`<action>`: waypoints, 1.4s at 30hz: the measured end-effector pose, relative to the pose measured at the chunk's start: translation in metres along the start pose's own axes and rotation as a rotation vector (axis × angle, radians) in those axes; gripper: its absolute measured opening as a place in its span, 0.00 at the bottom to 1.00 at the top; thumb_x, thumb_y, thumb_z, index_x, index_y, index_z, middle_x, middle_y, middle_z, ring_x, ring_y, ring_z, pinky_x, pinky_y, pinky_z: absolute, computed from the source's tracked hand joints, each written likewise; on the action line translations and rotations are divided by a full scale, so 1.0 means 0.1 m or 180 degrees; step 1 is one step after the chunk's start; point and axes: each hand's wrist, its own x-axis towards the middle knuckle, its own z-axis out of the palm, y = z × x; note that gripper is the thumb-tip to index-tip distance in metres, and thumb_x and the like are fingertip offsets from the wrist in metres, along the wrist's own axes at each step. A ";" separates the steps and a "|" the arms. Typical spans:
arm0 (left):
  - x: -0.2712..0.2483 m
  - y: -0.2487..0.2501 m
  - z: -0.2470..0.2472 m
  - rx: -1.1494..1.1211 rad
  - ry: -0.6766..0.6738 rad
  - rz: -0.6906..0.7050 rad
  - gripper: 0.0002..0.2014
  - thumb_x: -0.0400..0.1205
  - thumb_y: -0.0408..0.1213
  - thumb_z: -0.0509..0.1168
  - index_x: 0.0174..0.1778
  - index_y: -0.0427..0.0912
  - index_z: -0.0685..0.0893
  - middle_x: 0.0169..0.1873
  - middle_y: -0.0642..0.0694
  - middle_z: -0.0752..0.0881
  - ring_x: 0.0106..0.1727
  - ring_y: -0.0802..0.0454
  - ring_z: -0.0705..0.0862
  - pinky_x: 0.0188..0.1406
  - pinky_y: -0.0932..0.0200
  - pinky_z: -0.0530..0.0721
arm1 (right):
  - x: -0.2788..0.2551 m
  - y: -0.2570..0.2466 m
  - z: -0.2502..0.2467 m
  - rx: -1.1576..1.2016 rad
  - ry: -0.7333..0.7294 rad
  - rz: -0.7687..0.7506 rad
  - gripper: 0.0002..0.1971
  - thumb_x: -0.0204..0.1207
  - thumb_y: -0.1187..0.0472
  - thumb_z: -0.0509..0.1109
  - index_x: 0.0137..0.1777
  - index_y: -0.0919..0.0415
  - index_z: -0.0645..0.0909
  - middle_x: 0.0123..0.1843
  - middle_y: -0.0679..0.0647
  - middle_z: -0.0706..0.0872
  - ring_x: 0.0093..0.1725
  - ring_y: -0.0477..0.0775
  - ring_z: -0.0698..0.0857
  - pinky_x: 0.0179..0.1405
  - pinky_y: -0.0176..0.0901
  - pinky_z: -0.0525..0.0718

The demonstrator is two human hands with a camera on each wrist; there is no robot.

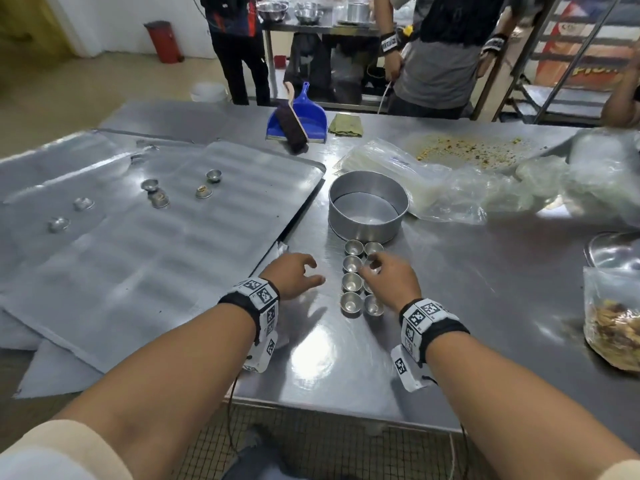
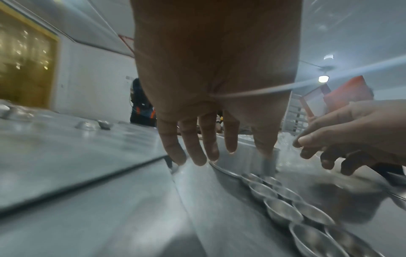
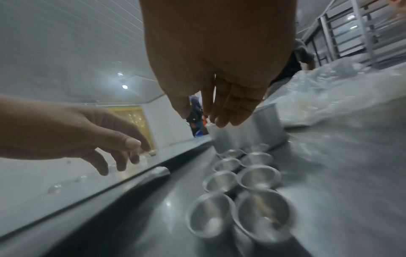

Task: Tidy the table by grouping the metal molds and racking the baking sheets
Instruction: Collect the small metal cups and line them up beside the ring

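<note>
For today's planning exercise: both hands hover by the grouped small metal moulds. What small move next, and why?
Probably the left hand, open and empty, reaches to the grey baking sheet for the nearest loose small metal mould; several sit apart from the two rows.

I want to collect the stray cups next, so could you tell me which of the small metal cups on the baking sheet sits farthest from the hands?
The cup at the far left of the baking sheet; the other loose ones lie farther right.
</note>
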 end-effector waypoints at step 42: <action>1.21 -4.10 -1.98 -0.0211 0.0635 -0.0899 0.24 0.77 0.56 0.69 0.69 0.59 0.75 0.74 0.45 0.74 0.65 0.37 0.82 0.65 0.49 0.79 | 2.80 -3.44 2.72 -0.0942 -0.1292 -0.0800 0.29 0.81 0.54 0.70 0.82 0.49 0.69 0.71 0.65 0.78 0.66 0.68 0.81 0.61 0.51 0.77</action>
